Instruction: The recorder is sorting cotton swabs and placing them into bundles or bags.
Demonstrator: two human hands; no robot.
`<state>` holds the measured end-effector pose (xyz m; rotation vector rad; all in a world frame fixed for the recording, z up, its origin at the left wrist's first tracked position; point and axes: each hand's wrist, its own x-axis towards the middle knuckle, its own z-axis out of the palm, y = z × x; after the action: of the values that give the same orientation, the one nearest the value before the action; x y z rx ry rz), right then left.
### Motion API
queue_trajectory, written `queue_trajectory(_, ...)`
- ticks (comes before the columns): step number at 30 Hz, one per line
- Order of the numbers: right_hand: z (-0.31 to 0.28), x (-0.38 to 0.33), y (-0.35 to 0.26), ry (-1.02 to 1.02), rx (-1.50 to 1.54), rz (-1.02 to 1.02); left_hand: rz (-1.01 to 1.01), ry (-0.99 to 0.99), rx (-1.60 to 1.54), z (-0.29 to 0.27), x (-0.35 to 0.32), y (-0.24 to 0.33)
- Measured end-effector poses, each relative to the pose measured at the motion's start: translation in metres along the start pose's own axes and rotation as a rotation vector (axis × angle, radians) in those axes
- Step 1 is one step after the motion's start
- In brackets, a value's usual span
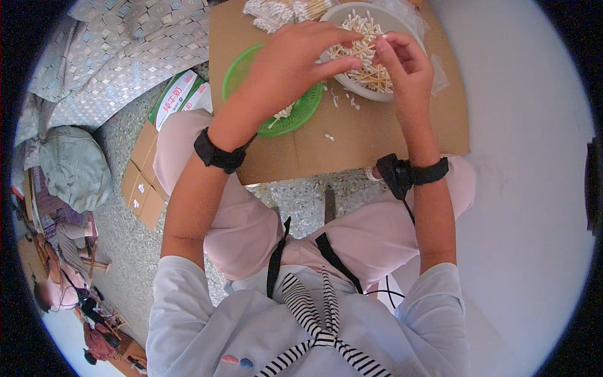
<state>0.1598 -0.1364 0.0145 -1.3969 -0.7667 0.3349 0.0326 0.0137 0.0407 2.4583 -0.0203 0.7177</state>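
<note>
My left hand point(308, 53) reaches over the green basket point(308, 113) toward the white bowl point(377, 95), its fingers stretched out and the thumb apart. The bowl holds a heap of loose cotton swabs point(370, 76). Above its right side, my right hand point(408, 63) has thumb and forefinger pinched together; whatever is between the tips is too small to make out. A few cotton swabs point(284, 113) lie in the green basket, which is partly hidden by my left hand and forearm.
Bundles of cotton swabs point(286, 12) lie at the far edge of the cardboard tabletop point(364, 147). Small white bits point(329, 136) are scattered near the bowl. Clear plastic point(438, 75) lies right of it. Cartons point(143, 169) stand on the floor at left; other people point(63, 283) sit farther off.
</note>
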Motion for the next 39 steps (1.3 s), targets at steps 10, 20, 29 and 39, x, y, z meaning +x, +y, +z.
queue_trajectory(10,0.000,-0.003,-0.003,-0.005,0.198,-0.067,-0.075,-0.022,-0.079,0.001,0.000,0.002)
queue_trajectory(20,-0.015,-0.002,-0.011,-0.264,-0.137,-0.077,-0.331,-0.008,-0.100,-0.035,0.012,0.017)
queue_trajectory(29,-0.003,-0.006,-0.015,-0.303,-0.305,-0.159,-0.050,0.062,-0.046,-0.022,0.004,0.001)
queue_trajectory(39,-0.003,-0.007,-0.020,-0.110,-0.257,-0.178,0.034,-0.010,-0.004,-0.013,0.003,0.000)
